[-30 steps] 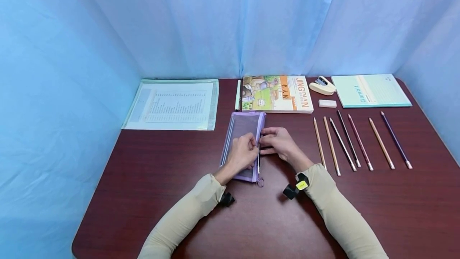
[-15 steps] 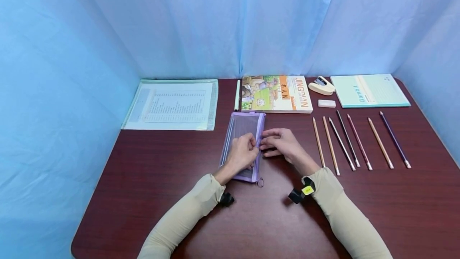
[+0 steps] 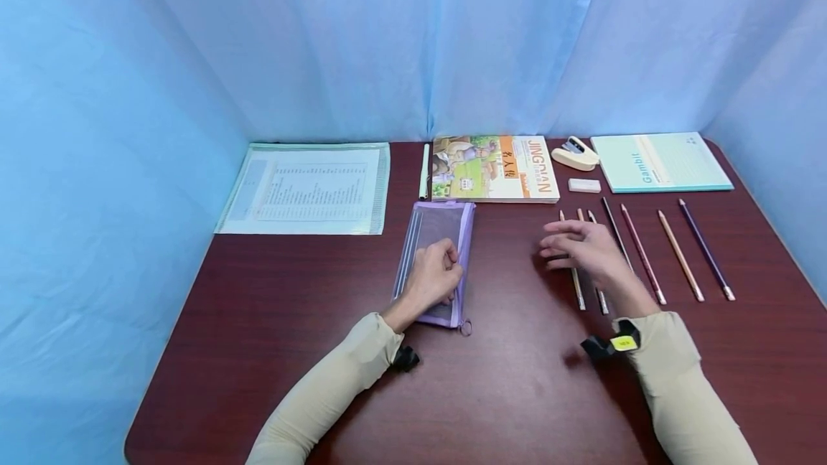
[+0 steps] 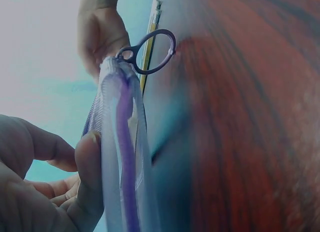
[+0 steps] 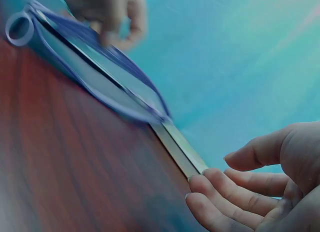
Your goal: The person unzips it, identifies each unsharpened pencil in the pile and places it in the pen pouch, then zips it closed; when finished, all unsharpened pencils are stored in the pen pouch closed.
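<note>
My left hand [image 3: 431, 277] pinches the top edge of a purple mesh zip pencil pouch [image 3: 428, 228] lying on the table. In the right wrist view the mouth of the pouch [image 5: 142, 114] gapes, and a long dark strip, seemingly a pencil [image 5: 100, 69], lies inside. A ring pull [image 4: 159, 52] hangs from the zip end. To the right, my right hand [image 3: 584, 253] hovers over the leftmost pencils, fingers loosely bent with nothing between them. It partly covers a light wooden pencil [image 3: 578, 289] and its neighbours. A dark red pencil [image 3: 642, 251] lies just beyond the hand.
Farther right are a natural wood pencil [image 3: 680, 255] and a dark purple pencil [image 3: 706, 248]. Along the back stand a file pouch [image 3: 384, 192], a pen [image 3: 424, 171], a book [image 3: 478, 171], a stapler [image 3: 575, 156], an eraser [image 3: 584, 185] and a notebook [image 3: 685, 163].
My right hand has left the pouch's edge and moved right, over the pencils. The black pencil at the opening has gone into the pouch. My left hand stays in place.
</note>
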